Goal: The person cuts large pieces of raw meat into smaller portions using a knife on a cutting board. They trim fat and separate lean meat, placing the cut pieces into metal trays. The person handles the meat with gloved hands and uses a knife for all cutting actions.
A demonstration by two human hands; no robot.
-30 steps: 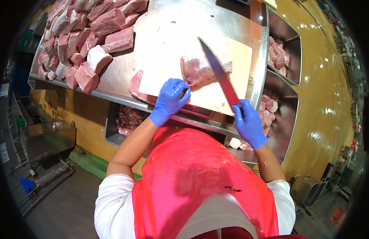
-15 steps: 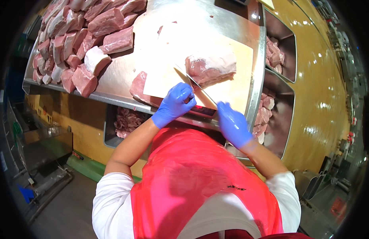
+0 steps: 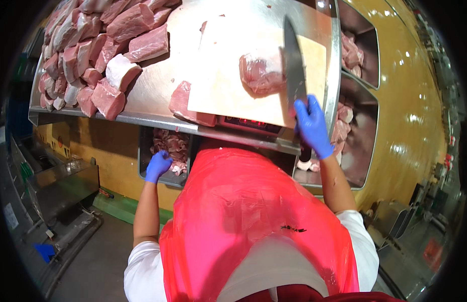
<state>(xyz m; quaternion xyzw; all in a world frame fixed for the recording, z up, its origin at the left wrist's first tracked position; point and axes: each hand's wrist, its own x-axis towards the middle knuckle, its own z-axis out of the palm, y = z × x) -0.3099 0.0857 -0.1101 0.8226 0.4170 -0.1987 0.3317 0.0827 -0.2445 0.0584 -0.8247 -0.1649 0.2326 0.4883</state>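
Note:
My right hand [image 3: 314,126], in a blue glove, is closed round the handle of a large knife [image 3: 295,60]. The blade points away from me and stands beside the right end of a meat block [image 3: 261,74], partly covering it. That pink block with a white fat layer rests on the pale cutting board [image 3: 228,103]. At the lower left, my gloved left hand [image 3: 159,165] hangs over a grey bin [image 3: 142,146] of meat trimmings [image 3: 170,143]. Its thumb and fingers look apart, and I see nothing held between them.
Many cut meat pieces [image 3: 107,98] are heaped on the left of the steel table [image 3: 148,93]. Another piece [image 3: 185,105] lies at the board's left edge, beside a red-lit display [image 3: 248,123]. Two steel tubs [image 3: 362,136] of meat stand at the right.
My left hand has gone from the board's near edge, where it was closed, down left to the bin. The knife has swung upright, away from the block's near side to its right end.

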